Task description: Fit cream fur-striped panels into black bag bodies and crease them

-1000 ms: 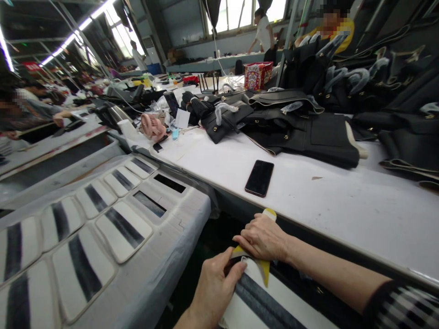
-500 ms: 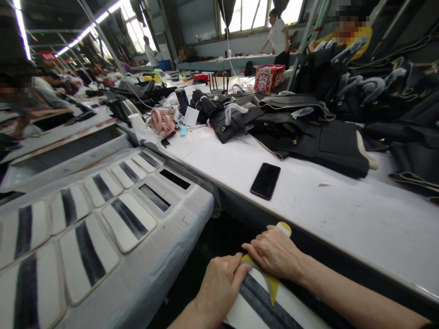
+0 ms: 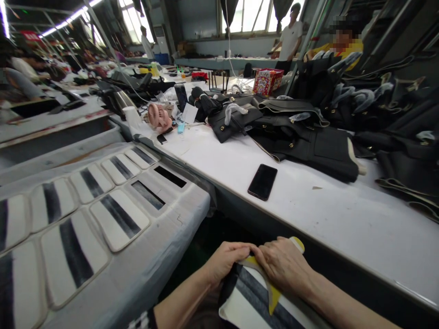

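Low in front of me is a white panel [image 3: 236, 301] with dark grey stripes, tilted, its lower end cut off by the frame. My left hand [image 3: 228, 262] is closed at the panel's top edge, thumb and fingers pinched together. Beside it, my right hand [image 3: 284, 262] is closed over a yellow strip [image 3: 273, 299] with a greyish side, which curves across the panel to a pointed end. A rounded yellow-and-white end [image 3: 297, 244] sticks out past my right hand; whether it belongs to the same strip I cannot tell. The two hands touch at the fingertips.
Several white panels [image 3: 118, 219] with dark stripes lie on a covered table at left. A phone [image 3: 262, 182] rests on the white table [image 3: 219, 160] ahead. Black leather bags [image 3: 302, 148], a pink fan [image 3: 159, 118] and a red box [image 3: 267, 81] stand behind. Co-workers are farther back.
My left hand has moved up and right along the panel's edge, against my right hand. My right hand is slightly lower and farther right. The view has shifted a little to the right.
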Available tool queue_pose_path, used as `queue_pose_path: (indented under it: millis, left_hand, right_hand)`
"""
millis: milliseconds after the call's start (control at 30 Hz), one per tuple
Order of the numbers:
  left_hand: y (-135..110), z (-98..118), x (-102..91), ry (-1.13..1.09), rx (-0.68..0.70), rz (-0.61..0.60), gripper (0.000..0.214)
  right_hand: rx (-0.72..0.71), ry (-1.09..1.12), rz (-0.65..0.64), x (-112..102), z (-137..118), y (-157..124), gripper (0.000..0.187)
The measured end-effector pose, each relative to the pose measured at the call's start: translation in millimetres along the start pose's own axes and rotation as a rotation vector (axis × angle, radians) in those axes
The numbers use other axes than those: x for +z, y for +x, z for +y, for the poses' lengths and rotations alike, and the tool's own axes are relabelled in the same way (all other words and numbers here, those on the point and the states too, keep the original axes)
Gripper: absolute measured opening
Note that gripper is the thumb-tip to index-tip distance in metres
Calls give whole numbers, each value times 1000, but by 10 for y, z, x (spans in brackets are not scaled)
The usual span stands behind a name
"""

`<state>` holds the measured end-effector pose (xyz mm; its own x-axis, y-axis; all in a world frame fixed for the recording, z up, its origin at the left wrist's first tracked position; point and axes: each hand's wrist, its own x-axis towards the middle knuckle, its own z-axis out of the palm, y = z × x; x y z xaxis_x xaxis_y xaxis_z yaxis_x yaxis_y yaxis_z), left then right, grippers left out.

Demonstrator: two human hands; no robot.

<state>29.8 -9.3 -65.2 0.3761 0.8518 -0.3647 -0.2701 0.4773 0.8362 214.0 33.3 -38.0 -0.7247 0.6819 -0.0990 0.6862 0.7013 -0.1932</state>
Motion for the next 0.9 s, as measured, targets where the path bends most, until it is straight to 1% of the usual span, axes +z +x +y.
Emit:
queue_pose_path:
  millis: [100, 200, 367, 533, 633, 700, 767, 800, 833, 867, 900]
  left_hand:
    - [30, 49, -13, 82, 16, 9, 29]
    - [58, 68, -24, 150, -21, 26, 30]
    - [118, 15, -58, 177, -60, -6, 34]
    - [163, -47, -52, 241, 19, 11, 32]
    - [111, -87, -57, 215, 21, 15, 39]
    - [20, -141, -70, 175, 6, 26, 47]
    - [-110, -235, -92, 130, -5, 31, 58]
    - [-180, -300, -107, 74, -21, 29, 63]
    - [-248, -379, -127, 2, -54, 33, 68]
    - [-307, -469, -152, -68, -110, 59, 71]
    - [-354, -568, -184, -123, -186, 104, 74]
  right_hand:
    - [9, 10, -4, 4, -1, 3, 56]
    - [24, 28, -21, 12, 37, -27, 57]
    - [-3, -23, -31, 22, 135, -81, 54]
    - [-9, -69, -45, 14, 115, -58, 55]
    - [36, -89, -57, -60, 68, -103, 54]
    - [112, -116, -39, -148, 62, -201, 54]
    - [274, -89, -25, -251, 88, -365, 52]
    - [387, -17, -33, -300, 107, -471, 52]
    - [500, 101, -45, -343, 124, -590, 53]
    - [594, 253, -54, -377, 132, -718, 56]
    - [666, 415, -26, -402, 124, -852, 59]
